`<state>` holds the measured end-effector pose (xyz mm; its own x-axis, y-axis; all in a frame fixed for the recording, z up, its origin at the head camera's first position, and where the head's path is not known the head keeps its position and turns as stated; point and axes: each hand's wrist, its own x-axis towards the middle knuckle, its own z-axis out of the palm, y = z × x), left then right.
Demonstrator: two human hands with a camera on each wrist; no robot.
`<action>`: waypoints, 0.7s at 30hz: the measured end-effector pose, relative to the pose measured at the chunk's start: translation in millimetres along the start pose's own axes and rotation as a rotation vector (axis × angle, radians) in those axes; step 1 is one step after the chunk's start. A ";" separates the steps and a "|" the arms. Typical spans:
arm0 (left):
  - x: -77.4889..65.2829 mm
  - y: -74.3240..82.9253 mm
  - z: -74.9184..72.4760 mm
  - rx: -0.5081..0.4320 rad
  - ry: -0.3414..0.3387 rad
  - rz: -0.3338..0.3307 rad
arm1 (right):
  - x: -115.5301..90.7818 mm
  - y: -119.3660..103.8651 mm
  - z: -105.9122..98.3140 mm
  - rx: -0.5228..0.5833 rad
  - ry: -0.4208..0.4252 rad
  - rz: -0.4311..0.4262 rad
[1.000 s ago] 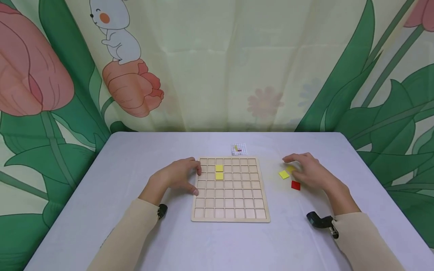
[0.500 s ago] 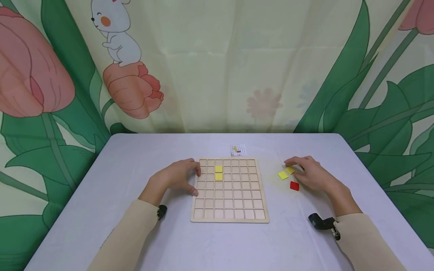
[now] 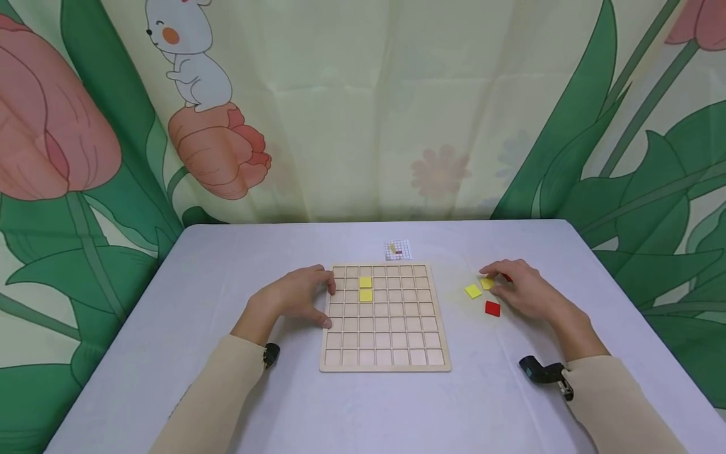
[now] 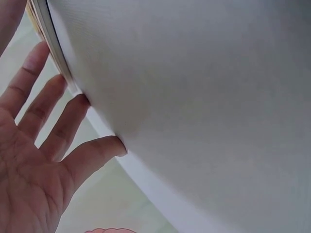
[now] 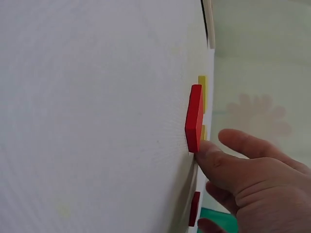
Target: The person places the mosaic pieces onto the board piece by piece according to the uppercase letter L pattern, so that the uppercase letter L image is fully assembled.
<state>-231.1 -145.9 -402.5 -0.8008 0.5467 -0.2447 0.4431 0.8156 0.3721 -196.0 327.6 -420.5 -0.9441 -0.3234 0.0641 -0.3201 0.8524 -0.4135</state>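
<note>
My left hand (image 3: 300, 293) rests at the left edge of a wooden grid board (image 3: 386, 366), thumb and index finger spread along its rim. In the left wrist view its fingers (image 4: 65, 126) are spread, fingertips at the board's edge and the cloth. Two yellow square tiles (image 3: 365, 289) sit in the board, one above the other. On the right, my right hand (image 3: 524, 290) hovers low over loose tiles, thumb and index fingertip around a yellow tile (image 3: 486, 284). A red tile (image 3: 507, 277) shows partly under its fingers. Another red tile (image 5: 194, 119) lies near the thumb in the right wrist view.
A small printed grid card (image 3: 397, 250) with yellow and red marks lies behind the board. Another yellow tile (image 3: 473, 291) lies left of the right hand. The white-clothed table (image 3: 255, 246) ends before a flower-patterned curtain (image 3: 340, 126).
My right hand has shifted slightly right, its index fingertip lower beside the yellow tile. A red tile under its fingers has come into view. The left hand stays at the board.
</note>
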 end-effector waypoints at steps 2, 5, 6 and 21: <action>-0.7 -0.1 0.4 -0.006 0.000 0.000 | 0.9 -1.3 -0.2 -0.007 0.005 0.000; -3.0 -2.1 0.1 -0.011 0.001 0.007 | 4.5 -7.2 0.4 -0.002 0.019 -0.002; -4.7 -3.3 -0.1 -0.012 0.003 0.005 | 6.5 -10.7 1.0 0.005 0.020 -0.006; 0.7 -3.4 1.8 -0.021 0.004 0.006 | 15.4 -27.1 7.5 0.072 0.167 -0.175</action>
<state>-232.4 -148.0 -405.5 -0.7994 0.5512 -0.2390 0.4398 0.8079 0.3921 -201.3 296.5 -415.1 -0.8767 -0.3859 0.2872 -0.4789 0.7561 -0.4461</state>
